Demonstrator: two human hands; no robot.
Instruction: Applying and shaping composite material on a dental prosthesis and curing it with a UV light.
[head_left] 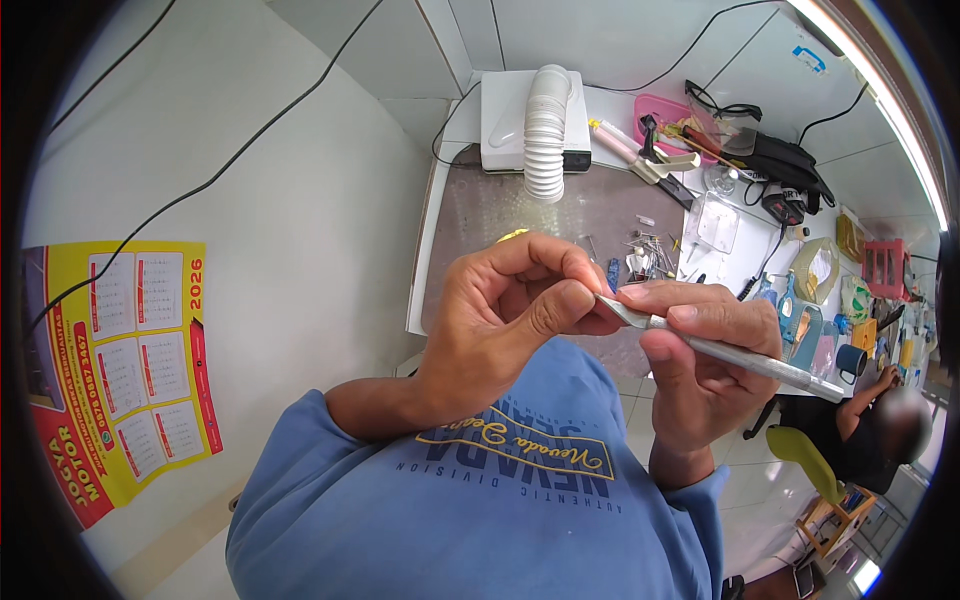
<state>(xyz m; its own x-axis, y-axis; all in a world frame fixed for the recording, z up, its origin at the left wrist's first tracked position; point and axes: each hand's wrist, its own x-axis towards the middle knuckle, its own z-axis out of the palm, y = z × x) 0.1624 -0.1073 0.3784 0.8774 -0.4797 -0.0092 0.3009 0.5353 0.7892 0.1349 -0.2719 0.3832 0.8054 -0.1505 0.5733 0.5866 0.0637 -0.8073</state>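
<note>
Held like a pen in my right hand (705,400) is a craft knife (765,365) with a silver-grey round handle. Its blade points left and meets the fingertips of my left hand (490,325). The thumb and fingers of that hand are pinched together. Whatever lies between them is hidden or too small to make out. Both hands are raised in front of my blue shirt, above the near part of the worktable.
A white machine (505,115) with a ribbed hose (546,140) stands at the back of the grey mat (480,215). Small metal tool bits (650,257) lie on its right side. Beyond are a pink basket (660,112) and a black bag (790,165). Another person (870,440) sits far right.
</note>
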